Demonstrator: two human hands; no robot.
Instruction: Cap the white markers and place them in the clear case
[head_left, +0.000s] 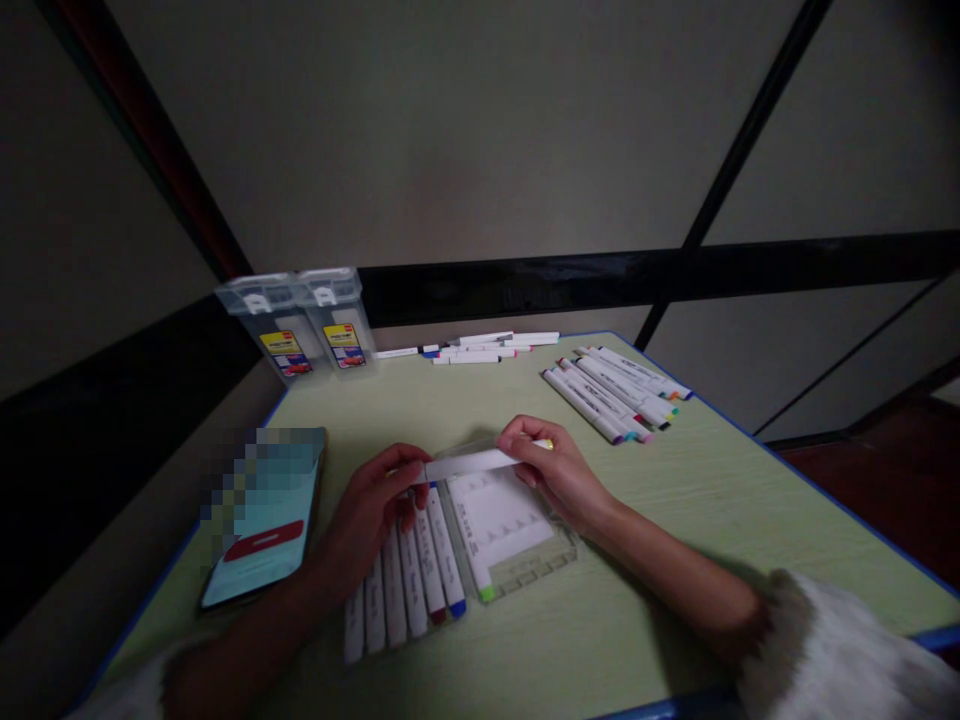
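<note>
A white marker (469, 463) with a yellowish end is held level between my two hands. My left hand (379, 490) pinches its left end, and my right hand (551, 465) grips it near the yellow end. Below it lies a clear plastic tray (536, 570) with a white paper sheet inside and a green-tipped marker (471, 550) along its left side. Left of that, several white markers (412, 570) lie side by side, their upper ends partly hidden by my left hand. Two of these show red and blue ends.
Two clear lidded boxes (300, 320) with yellow labels stand at the back left. A loose pile of markers (487, 345) lies at the back edge, another group (615, 392) at the right. A phone (266, 520) rests at the left. The table (675, 520) meets a wall behind.
</note>
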